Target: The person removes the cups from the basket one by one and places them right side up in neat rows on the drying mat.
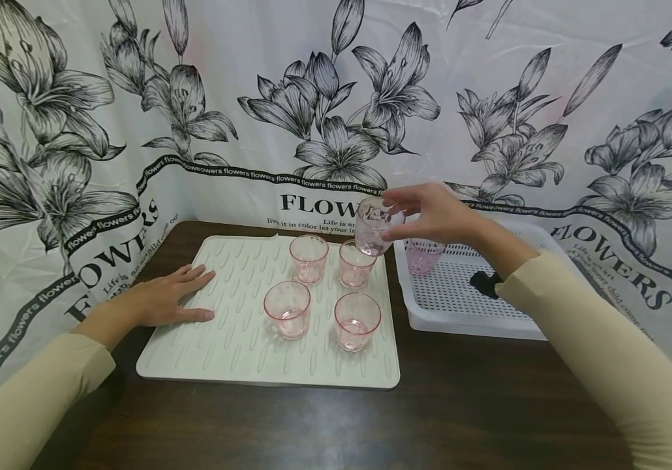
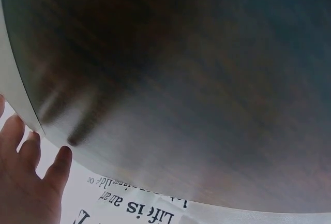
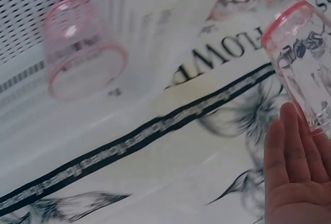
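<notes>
My right hand [image 1: 430,212] holds a clear pink-tinted glass [image 1: 371,228] between thumb and fingers, above the back right of a white ribbed drying mat [image 1: 224,346]. In the right wrist view the fingers [image 3: 289,151] lie along the side of this glass [image 3: 305,69]. Several similar pink-rimmed glasses [image 1: 357,321] stand on the mat's right half, one of them [image 1: 355,271] partly behind the held glass. With fingers spread, my left hand [image 1: 166,297] rests on the mat's left edge. The left wrist view shows that hand [image 2: 33,177] at its lower left.
A white perforated basket [image 1: 477,329] sits right of the mat. Inside it are another pink glass [image 1: 424,256] and a small black object [image 1: 485,284], partly behind my right forearm. A flower-printed curtain [image 1: 336,98] hangs behind the dark wooden table [image 1: 312,424].
</notes>
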Available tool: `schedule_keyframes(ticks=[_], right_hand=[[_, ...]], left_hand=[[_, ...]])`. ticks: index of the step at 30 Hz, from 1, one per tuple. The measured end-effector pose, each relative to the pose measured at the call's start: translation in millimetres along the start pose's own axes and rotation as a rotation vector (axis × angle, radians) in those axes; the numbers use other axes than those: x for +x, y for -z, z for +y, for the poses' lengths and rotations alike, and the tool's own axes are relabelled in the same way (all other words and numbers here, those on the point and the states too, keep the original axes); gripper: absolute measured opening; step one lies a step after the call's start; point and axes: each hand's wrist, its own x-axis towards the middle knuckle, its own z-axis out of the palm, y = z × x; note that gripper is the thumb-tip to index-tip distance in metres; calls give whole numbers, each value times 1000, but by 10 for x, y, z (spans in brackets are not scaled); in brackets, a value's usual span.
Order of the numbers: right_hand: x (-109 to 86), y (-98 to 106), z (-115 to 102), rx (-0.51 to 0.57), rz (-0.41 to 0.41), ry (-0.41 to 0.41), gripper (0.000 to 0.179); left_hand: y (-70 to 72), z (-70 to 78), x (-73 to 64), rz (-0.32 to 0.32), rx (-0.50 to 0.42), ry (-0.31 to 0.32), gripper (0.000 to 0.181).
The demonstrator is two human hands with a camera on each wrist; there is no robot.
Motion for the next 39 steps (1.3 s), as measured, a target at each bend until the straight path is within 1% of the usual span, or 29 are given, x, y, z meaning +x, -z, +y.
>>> schedule_keyframes(ticks=[9,12,17,21,28,30,35,37,39], right_hand=[[246,-259,-302,3,-53,106,78],[331,-334,-393,-11,-61,137,77],[479,-464,-561,-13,-85,151,79],[572,-587,-689,12,-118,158,79],[705,-805,-879,52,-169,208,80],[733,-865,-924,46,-185,217,81],[809,-1026,-1023,25,-226,262,76],[833,-1090,-1065,15,-247,268,75],[856,-1160,-1101,-7,-269,264,78]], left_hand=[[-22,-15,-8,4,7,3,103],[-21,-23,-2,6,13,4,103],[8,-9,-10,10,16,9,103],[10,1,-10,10,14,13,103],[-8,-18,3,-2,19,17,105],[-9,-22,12,-9,17,19,106],[-10,-29,42,-26,9,28,108],[-9,-35,48,-32,6,32,108],[-7,-34,54,-38,4,36,108]])
